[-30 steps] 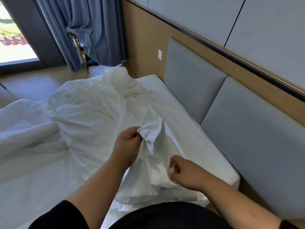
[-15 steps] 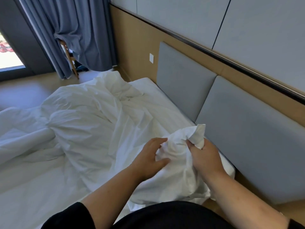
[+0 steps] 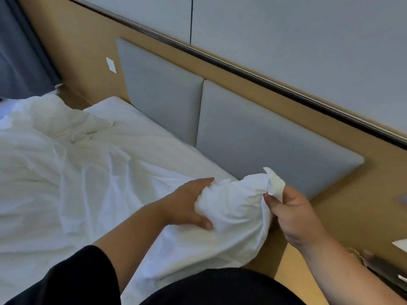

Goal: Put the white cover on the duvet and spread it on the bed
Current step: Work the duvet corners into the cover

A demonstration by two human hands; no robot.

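A white duvet in its white cover [image 3: 66, 168] lies crumpled across the bed [image 3: 141, 126]. One corner of it [image 3: 237, 203] is bunched up and lifted at the bed's near right corner, by the headboard. My right hand [image 3: 288, 208] pinches the tip of that corner, which sticks up above my fingers. My left hand [image 3: 187, 203] grips the bunched fabric just behind it, thumb underneath. I cannot tell cover from duvet inside the bunch.
Two grey padded headboard panels [image 3: 253, 137] sit against a wooden wall [image 3: 92, 56] with a white switch [image 3: 111, 65]. A wooden bedside surface [image 3: 356, 216] lies to the right. Blue curtains [image 3: 17, 62] hang at the far left.
My head has turned right, so the window and floor are out of sight. Both hands have carried the bunched corner right, toward the bed's corner, and moved further apart along it.
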